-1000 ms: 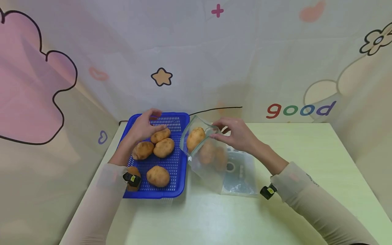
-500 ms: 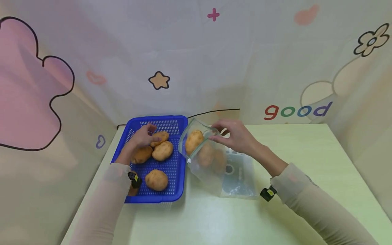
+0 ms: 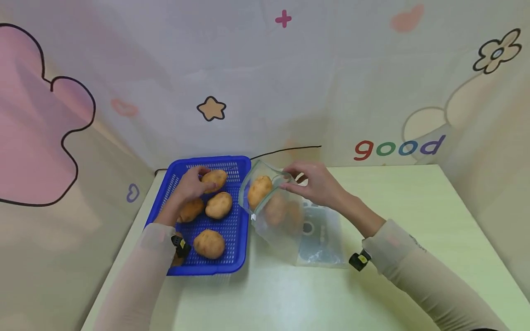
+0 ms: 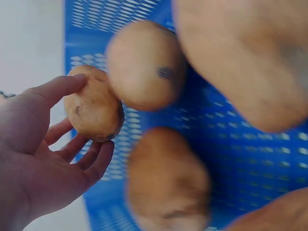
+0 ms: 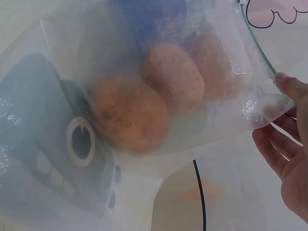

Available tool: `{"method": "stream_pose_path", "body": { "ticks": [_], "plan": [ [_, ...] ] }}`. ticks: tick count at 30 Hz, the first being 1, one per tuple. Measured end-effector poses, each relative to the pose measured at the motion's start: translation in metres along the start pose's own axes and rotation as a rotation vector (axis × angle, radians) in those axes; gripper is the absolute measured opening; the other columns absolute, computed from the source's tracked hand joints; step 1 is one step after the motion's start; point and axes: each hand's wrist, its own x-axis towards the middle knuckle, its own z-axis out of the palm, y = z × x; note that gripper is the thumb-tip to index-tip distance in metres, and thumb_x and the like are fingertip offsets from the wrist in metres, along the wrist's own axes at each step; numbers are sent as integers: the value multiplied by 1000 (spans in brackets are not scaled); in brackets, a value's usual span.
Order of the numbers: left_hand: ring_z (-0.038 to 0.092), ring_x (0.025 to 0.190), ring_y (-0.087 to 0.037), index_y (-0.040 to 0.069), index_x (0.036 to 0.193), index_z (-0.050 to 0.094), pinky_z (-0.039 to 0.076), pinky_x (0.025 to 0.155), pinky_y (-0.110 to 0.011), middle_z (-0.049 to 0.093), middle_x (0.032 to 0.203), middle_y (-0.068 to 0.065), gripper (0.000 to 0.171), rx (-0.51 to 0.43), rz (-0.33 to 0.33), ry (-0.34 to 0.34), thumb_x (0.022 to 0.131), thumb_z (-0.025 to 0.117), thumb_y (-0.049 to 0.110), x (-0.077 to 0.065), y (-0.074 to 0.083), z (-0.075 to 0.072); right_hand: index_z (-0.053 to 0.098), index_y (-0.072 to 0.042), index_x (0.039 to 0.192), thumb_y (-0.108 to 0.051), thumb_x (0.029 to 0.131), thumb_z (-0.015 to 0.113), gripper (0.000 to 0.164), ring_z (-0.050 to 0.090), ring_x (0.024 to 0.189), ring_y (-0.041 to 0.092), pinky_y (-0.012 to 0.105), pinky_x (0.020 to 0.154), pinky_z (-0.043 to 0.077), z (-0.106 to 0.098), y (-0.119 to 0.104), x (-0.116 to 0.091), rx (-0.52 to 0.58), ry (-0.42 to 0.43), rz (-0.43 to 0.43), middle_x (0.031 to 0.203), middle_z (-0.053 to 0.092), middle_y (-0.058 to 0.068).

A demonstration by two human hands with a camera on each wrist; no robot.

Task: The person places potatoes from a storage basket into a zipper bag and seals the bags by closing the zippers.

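In the blue basket (image 3: 246, 239), my left hand (image 3: 191, 186) grips a potato (image 3: 215, 178) between thumb and fingers. The left wrist view shows this potato (image 4: 94, 108) with the thumb on top and fingertips below. Other potatoes (image 3: 219, 205) lie around it in the basket. To the right, my right hand (image 3: 318, 185) pinches the rim of a translucent zip bag (image 3: 275, 236), its mouth spread toward the basket. One potato (image 3: 259, 191) sits near the bag's mouth. The right wrist view shows several potatoes (image 5: 130, 115) through the cloudy plastic.
A flat sheet or bag with a blue cartoon print (image 3: 325, 239) lies on the table (image 3: 393, 207), partly behind the zip bag. A printed cloth (image 3: 265, 92) hangs behind the table. The basket's raised walls surround the left hand.
My left hand has lowered into the basket and taken hold of the upper potato, lifting it slightly away from its neighbours. My right hand keeps its hold on the bag. The head view shifted slightly.
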Motion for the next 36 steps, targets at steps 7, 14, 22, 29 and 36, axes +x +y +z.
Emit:
{"method": "stream_pose_path", "body": {
  "ticks": [7,14,22,29,36],
  "plan": [
    [51,137,-37,7,151,51,48,108,-57,53,151,-15,69,-56,137,44,96,80,37,-17,45,-7,76,-2,115,-17,90,88,32,71,91,21,39,77,65,-1,1,0,12,10,9,101,77,10],
    [57,132,-30,14,149,55,55,103,-50,52,149,-9,69,-102,290,39,93,83,42,-49,90,-2,76,-1,117,-17,90,88,34,71,92,18,32,72,64,-5,-1,2,4,4,25,100,77,5],
    [58,124,-24,10,146,58,55,105,-42,55,140,-7,62,-50,443,-14,94,83,33,-68,132,8,77,-1,115,-16,88,89,33,71,91,16,29,69,64,-11,-3,5,25,8,23,97,76,0],
    [59,118,-27,8,144,60,57,99,-43,56,138,-11,58,80,515,-25,94,84,28,-68,146,18,78,-4,114,-17,88,90,32,71,90,16,27,68,63,-14,-5,7,25,7,-1,97,76,-1],
    [58,117,-27,8,144,60,56,97,-41,56,137,-11,58,125,516,-42,95,83,26,-64,145,29,78,-6,113,-17,88,89,29,70,89,16,31,68,64,-14,-5,8,31,14,-27,96,76,0]
  ]
}}
